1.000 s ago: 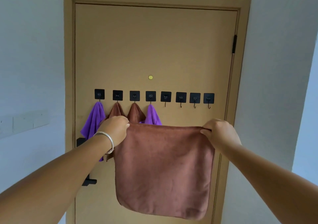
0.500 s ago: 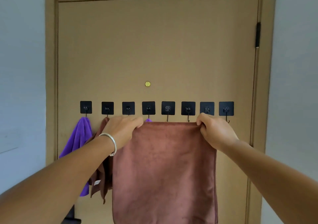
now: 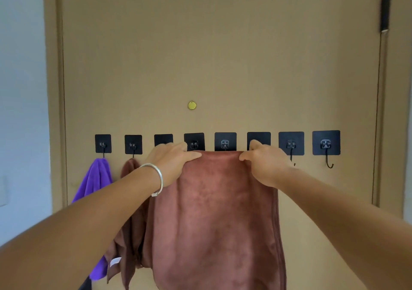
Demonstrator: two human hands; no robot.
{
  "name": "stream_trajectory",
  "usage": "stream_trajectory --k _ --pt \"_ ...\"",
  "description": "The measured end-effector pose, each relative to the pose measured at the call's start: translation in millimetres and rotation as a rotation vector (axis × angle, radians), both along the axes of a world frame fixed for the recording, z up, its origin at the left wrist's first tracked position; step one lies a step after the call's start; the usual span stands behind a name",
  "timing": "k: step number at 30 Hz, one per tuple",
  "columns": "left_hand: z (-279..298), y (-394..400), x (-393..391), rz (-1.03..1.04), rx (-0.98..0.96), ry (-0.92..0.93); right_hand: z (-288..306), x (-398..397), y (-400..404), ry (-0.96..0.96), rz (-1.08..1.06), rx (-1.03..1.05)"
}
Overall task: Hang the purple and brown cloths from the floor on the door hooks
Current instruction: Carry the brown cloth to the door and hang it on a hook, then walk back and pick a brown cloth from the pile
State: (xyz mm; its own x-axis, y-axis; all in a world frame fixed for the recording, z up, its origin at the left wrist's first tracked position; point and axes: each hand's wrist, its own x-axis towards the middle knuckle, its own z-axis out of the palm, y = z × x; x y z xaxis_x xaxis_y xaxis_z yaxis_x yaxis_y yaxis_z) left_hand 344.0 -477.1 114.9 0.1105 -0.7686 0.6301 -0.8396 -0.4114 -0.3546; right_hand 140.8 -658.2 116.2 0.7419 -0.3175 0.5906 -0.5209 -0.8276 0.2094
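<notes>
Brown cloth [image 3: 214,211] hangs spread between my two hands, its top edge raised right up against the row of black hooks on the tan door [image 3: 223,55]. My left hand [image 3: 171,162] pinches the upper left corner, fingers closed over the hem, a silver bangle [image 3: 156,178] on that wrist; my right hand [image 3: 265,164] grips the upper right corner the same way. The cloth's edge covers the bottom of the fifth hook plate [image 3: 225,141], and my hands hide parts of the third and sixth. A purple cloth [image 3: 95,178] hangs from the first hook, a second brown cloth [image 3: 131,200] from the next, partly behind my left forearm. Eight hook plates run across the door; the seventh and eighth [image 3: 326,143] hang bare. A small brass disc [image 3: 192,105] sits above them. Pale wall [image 3: 22,89] flanks the door frame at left.
</notes>
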Motion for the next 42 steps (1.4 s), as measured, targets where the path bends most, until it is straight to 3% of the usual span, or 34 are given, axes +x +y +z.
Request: stream_trajectory --k 8,17,21,26,33,38,42 --pt "6 -49 13 0.02 0.061 0.051 3 23 -11 0.009 -0.139 -0.031" --pt "-24 -76 -20 0.117 0.254 -0.135 -37 46 -10 0.169 -0.224 -0.103" --pt "-49 -86 -28 0.052 0.371 0.001 -77 59 -5 0.207 -0.186 -0.038" --pt "-57 -83 -24 0.03 0.371 0.056 -99 68 -5 0.117 -0.123 0.058" --pt "-83 -73 -29 0.183 0.515 -0.183 -103 56 -3 0.177 -0.092 0.05" --pt "-52 -68 -37 0.172 0.47 -0.144 -88 33 -5 0.15 -0.035 0.021" --pt "8 -71 -57 0.164 0.25 -0.2 -53 13 -9 -0.028 -0.043 -0.025"
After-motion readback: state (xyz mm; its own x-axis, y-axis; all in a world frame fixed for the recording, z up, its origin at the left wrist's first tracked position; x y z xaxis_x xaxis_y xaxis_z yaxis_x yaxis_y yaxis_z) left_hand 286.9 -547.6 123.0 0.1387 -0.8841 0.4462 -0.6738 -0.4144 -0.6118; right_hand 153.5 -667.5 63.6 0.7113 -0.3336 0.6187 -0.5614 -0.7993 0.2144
